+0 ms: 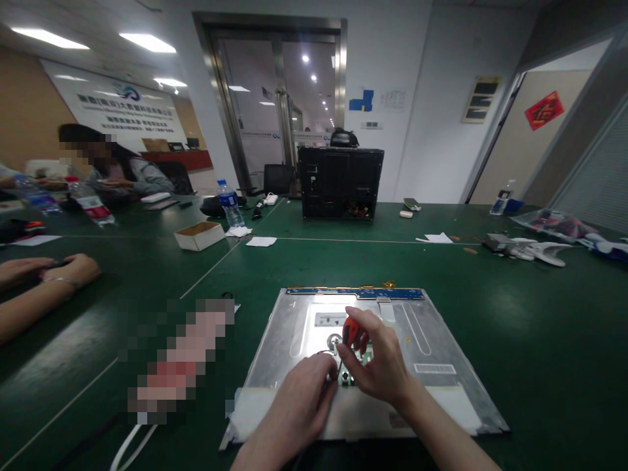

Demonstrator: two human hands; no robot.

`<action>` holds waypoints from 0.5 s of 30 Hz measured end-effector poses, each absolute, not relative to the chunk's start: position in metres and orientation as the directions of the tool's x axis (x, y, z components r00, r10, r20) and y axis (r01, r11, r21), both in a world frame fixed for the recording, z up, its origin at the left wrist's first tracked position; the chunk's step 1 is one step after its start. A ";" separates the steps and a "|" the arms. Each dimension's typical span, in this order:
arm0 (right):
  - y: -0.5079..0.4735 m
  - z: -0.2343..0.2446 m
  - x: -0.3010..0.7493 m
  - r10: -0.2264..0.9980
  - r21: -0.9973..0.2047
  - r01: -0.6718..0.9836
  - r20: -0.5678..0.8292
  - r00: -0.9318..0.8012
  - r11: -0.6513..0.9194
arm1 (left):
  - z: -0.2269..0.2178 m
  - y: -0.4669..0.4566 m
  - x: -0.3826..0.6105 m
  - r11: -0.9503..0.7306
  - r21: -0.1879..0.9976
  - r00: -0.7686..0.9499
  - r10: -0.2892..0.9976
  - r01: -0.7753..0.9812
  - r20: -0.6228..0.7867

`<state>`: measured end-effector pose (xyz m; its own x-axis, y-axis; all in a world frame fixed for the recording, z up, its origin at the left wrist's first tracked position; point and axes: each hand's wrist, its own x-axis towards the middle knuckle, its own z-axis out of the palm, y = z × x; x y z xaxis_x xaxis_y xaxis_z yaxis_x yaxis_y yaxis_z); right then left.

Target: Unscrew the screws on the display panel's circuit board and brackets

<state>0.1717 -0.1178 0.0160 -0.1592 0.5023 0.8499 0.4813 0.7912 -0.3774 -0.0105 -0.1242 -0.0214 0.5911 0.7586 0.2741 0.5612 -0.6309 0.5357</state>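
Closest in, the left hand [301,399] lies knuckles up on the near part of a flat metal panel [441,340]. Its fingers are curled together and their tips rest on the metal. Whether they pinch anything small cannot be told. Just beside it, the right hand [377,366] pinches a screwdriver [349,329] with an orange-red handle between thumb and fingers. The tool stands nearly upright, with its lower end hidden between the two hands near the middle of the panel. The panel lies flat on a green table [540,314], with pale tape along its near edge and a narrow blue circuit strip [353,293] along its far edge. A white cable [130,445] loops on the table at the near left. Further left, another person's hands [69,269] rest together on the table, well apart from the panel. Beyond, towards the middle of the table, are an open cardboard box [199,235], a sheet of paper [261,241] and a water bottle [229,204]. White plastic parts [540,252] lie off to the right. A black computer case [341,182] stands upright further back, with a phone [411,204] just right of it. A seated person [132,173] is at the far left, and glass doors [279,98] close the back wall.
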 end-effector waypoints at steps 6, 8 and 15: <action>-0.119 0.017 0.172 0.507 -0.396 0.453 0.849 -0.152 0.799 | -0.024 -0.124 -0.011 -0.646 0.524 0.599 0.748 0.555 0.287; -0.119 0.017 0.172 0.509 -0.397 0.463 0.849 -0.144 0.792 | -0.025 -0.123 -0.012 -0.645 0.520 0.599 0.749 0.559 0.284; -0.118 0.016 0.171 0.505 -0.383 0.506 0.854 -0.125 0.773 | -0.025 -0.123 -0.011 -0.649 0.516 0.595 0.748 0.559 0.295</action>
